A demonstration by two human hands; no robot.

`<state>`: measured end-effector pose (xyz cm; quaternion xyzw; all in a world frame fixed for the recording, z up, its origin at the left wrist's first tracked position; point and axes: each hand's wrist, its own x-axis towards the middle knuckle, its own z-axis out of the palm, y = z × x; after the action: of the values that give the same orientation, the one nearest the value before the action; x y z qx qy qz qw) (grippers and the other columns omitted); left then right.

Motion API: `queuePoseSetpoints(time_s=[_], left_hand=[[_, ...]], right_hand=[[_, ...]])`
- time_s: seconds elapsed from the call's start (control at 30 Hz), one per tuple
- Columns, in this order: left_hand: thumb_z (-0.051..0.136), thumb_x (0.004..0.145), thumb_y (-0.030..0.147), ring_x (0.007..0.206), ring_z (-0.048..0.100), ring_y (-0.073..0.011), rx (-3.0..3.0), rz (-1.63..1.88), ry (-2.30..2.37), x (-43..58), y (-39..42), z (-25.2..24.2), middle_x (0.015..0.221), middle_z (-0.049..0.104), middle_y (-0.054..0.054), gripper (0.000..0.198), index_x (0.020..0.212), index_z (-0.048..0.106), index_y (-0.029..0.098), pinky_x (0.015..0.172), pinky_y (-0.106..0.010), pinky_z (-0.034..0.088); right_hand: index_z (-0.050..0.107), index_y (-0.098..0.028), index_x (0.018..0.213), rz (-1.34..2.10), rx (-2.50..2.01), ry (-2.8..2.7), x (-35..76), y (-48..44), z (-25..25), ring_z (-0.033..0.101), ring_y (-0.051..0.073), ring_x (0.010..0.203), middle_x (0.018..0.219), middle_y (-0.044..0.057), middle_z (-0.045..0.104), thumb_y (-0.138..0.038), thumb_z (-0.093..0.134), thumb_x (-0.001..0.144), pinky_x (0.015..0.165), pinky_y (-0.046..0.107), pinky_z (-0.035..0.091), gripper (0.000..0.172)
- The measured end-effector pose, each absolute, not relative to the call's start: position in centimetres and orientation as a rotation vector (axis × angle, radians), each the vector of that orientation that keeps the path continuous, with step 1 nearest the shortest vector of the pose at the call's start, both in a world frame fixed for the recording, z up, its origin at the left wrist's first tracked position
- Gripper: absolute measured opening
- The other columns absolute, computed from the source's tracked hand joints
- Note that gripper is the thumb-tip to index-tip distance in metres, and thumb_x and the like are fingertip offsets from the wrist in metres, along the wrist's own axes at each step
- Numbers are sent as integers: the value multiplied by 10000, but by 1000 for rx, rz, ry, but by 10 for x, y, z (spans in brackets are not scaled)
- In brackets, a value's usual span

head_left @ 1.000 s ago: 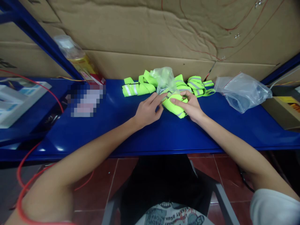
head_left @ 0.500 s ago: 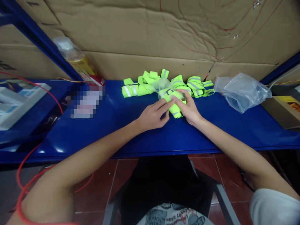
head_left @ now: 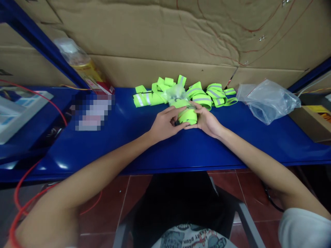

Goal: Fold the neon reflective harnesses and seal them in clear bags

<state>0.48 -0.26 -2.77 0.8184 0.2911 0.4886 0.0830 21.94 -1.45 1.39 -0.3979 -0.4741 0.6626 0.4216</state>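
Note:
A rolled neon yellow-green reflective strap (head_left: 188, 116) is held between my two hands, a little above the blue table. My left hand (head_left: 165, 124) grips its left side, fingers on top and thumb below. From the right, my right hand (head_left: 208, 121) wraps round the roll, with fingers beneath it and the thumb near its top. Crumpled clear plastic (head_left: 176, 92) lies just behind the roll; whether it touches the roll I cannot tell. Further back are more neon straps with grey reflective stripes, one bundle (head_left: 148, 97) to the left and looped ones (head_left: 216, 93) to the right.
On the blue table (head_left: 144, 155), a clear plastic bag (head_left: 271, 101) lies at the right beside a cardboard box (head_left: 314, 120). A bottle (head_left: 80, 62) stands at the back left, near a blurred-out patch. Cardboard (head_left: 144, 31) lines the back. A red hose (head_left: 19, 196) loops at the left.
The strap roll has been turned between my hands; its black buckle no longer faces up. My left thumb has moved to the roll's lower edge, and my right fingers have come underneath it.

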Motion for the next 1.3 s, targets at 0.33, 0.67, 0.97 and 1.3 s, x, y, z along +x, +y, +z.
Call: queuePoseSetpoints(time_s=[0.33,0.67,0.97,1.3], left_hand=[[790,961,501,647,526,-112,2466,1399,832,2,-6,-19,827,612,12,603,1489,661,240,612,-237,529],[741,1025,424,607,495,-89,2441,1583,779,3,-1,-19,814,572,16,358,1346,772,270,597,-232,503],[704,1052,381,609,505,-91,2437,1630,783,1,0,-14,779,551,17,260,1256,802,252,609,-238,497],[754,984,416,568,531,-29,2751,1480,1068,-9,1,-17,1303,617,-96,351,1303,723,274,537,-223,493]], right_hand=[[647,-272,1389,1380,-1117,-1274,221,-15,1,749,240,961,1082,46,746,-583,901,752,769,443,734,752],[659,-240,1435,1485,-1095,-1230,218,-16,12,796,235,894,1110,72,770,-521,826,835,653,367,708,683],[706,-260,1460,1512,-1011,-1272,224,-12,9,790,221,953,1062,51,780,-383,820,857,741,355,709,626],[712,-246,1453,1399,-997,-1332,225,-9,5,801,197,904,1059,49,824,-537,919,808,724,300,698,738]])
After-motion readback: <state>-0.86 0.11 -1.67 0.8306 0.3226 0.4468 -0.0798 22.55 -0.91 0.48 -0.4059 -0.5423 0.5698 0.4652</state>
